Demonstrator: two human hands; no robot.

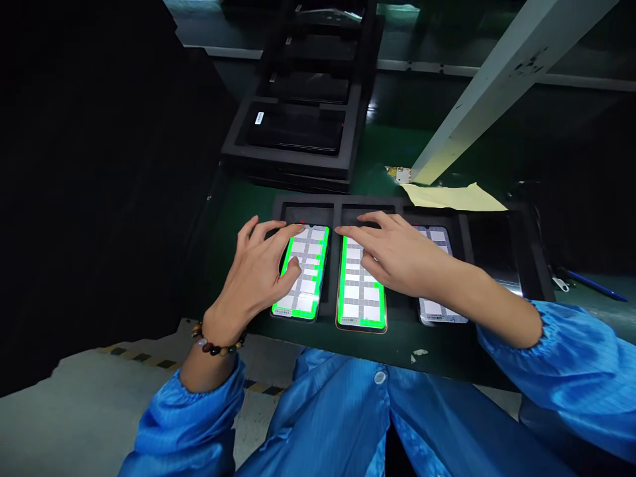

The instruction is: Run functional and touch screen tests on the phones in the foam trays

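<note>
Three lit smartphones lie in a row at the front of a black foam tray (330,265). Over the left phone (308,278) is my left hand (263,265), its fingers apart, index fingertip at the screen's top edge and thumb over its middle. My right hand (397,252) reaches across the middle phone (361,298), fingers spread, with the index fingertip near its upper left corner. Both screens show a grey and white grid with green along the edges. The right phone (442,308), with a grid without green, is partly hidden by my right forearm.
A dark phone (494,245) sits in the tray's right slot. Behind stands a stack of black foam trays (293,162) holding dark phones. A white post (477,93) rises at the right, beside yellow paper (452,197). A blue pen (596,286) lies far right.
</note>
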